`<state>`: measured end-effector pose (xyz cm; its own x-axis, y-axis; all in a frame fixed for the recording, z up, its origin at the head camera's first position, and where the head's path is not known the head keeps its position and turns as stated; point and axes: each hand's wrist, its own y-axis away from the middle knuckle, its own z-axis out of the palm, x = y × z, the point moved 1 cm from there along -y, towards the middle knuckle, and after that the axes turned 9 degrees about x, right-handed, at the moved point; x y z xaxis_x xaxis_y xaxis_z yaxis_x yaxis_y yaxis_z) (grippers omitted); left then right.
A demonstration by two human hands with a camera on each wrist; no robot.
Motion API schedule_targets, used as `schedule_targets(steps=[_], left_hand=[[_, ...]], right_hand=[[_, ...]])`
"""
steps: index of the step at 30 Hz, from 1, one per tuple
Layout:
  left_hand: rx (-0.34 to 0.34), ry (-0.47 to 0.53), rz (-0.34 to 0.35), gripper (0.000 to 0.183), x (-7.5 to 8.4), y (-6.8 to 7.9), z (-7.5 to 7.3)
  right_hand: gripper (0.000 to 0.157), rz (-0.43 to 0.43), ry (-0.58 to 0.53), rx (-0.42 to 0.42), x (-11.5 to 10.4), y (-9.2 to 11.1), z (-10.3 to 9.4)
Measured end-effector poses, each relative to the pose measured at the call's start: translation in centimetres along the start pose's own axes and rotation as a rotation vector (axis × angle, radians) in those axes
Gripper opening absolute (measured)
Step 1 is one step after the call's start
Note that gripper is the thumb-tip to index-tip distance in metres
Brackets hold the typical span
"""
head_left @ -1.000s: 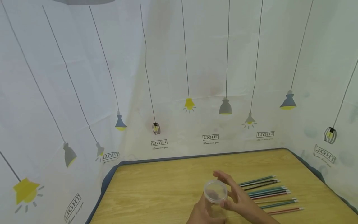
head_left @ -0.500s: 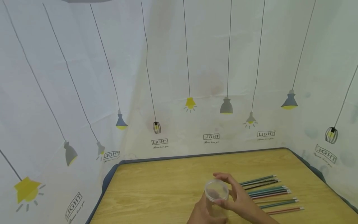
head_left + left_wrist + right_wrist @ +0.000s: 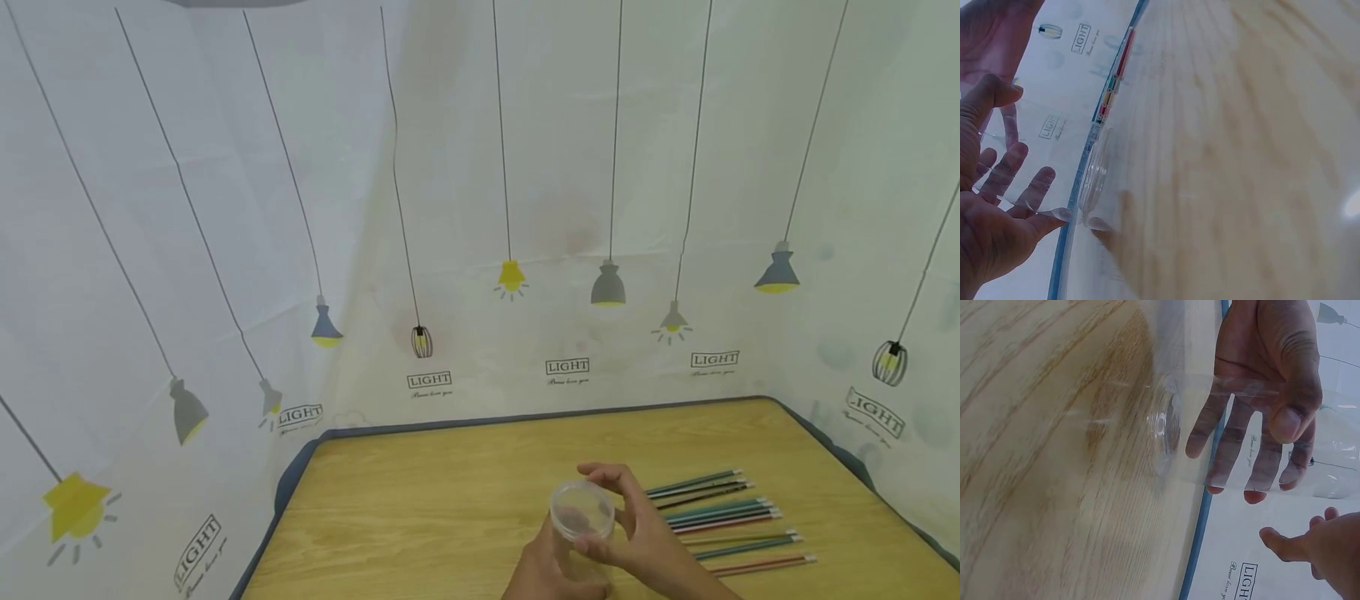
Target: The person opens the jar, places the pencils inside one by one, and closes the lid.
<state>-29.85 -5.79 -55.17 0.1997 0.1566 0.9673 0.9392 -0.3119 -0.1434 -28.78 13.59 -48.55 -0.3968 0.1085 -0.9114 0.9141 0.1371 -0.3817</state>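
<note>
Clamped in the grip of the left hand: a see-through cylindrical plastic jar, upright, right of centre and low in the head view. Wrapped round the body from the left, four fingers spaced out along the far wall and visible through it in the right wrist view, thumb laid across the near wall. Gathered at the top, the grip of the right hand: bent round the circular rim, thumb at the near edge, forefinger arched at the far edge, on the right side of the jar and above the left grip. Not possible to tell how hard this upper hold presses, nor whether the round top bears a lid. Below both grips, the ringed base of the jar, close over a yellow-brown, wood-grained desk; touching or just clear, impossible to tell.

Just right of the jar, on the desk: a loose row of slim pencils in green, black, red and bare-wood tones, roughly parallel, pale ends pointing right, some inner ends hidden behind the right hand. Along the desk's back and sides, a dark blue edging. Behind, a creased white sheet printed with grey, blue and yellow hanging lamps and boxed black lettering reading LIGHT.
</note>
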Motion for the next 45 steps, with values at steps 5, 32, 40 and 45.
schedule_targets(steps=[5, 32, 40, 45], left_hand=[[0.007, -0.001, 0.009, 0.101, 0.1, 0.0, 0.0], [-0.025, 0.062, -0.018, 0.095, 0.1, 0.1, 0.0], [-0.013, 0.042, -0.024, 0.097, 0.3, 0.2, 0.2], [-0.012, 0.032, -0.023, 0.098, 0.2, 0.3, 0.2]], right_hand=[[0.057, -0.07, -0.03, -0.035, 0.3, -0.3, -0.3], [0.063, -0.103, -0.03, -0.131, -0.3, 0.1, -0.7], [0.078, -0.083, 0.015, -0.055, -0.4, 0.5, -0.5], [0.069, -0.069, 0.064, 0.049, -0.6, 0.6, 0.1]])
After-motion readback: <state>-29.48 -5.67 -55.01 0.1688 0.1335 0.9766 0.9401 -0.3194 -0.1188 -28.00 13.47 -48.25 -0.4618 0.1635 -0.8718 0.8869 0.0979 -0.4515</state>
